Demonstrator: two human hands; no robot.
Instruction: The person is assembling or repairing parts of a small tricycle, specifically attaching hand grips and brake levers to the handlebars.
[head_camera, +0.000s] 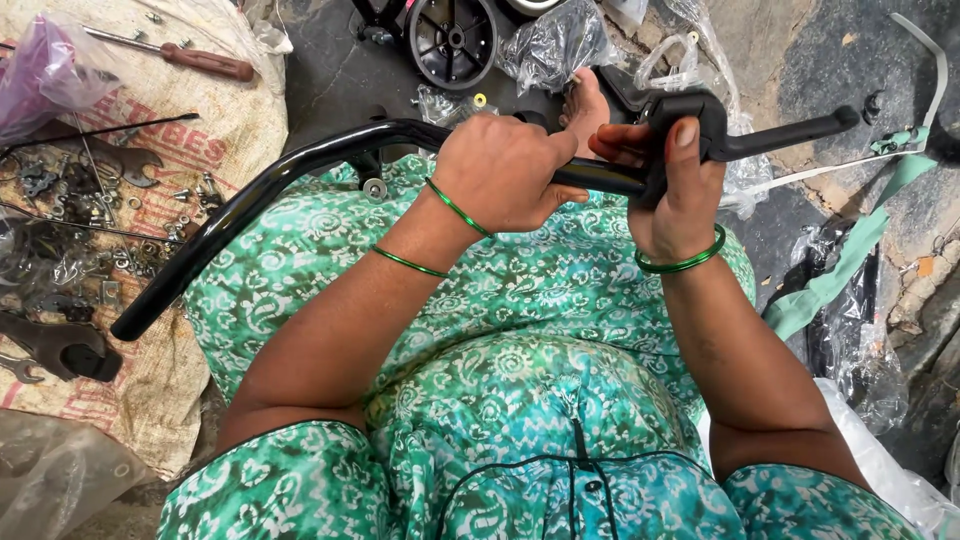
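Black curved handlebar (270, 180) being held across lap, over green patterned dress (520, 330); left hand (500, 170) at 12 o'clock, fingers clamped around bar. Right hand (675, 190) at 1 o'clock, fingers clamped on black brake lever (770, 130) being seated on bar end. Sack (190, 110) with screwdriver (190, 57) and nuts lying at 10 o'clock; black wheel (453, 38) lying at 12 o'clock

Soft even daylight, sharp focus, faint shadows
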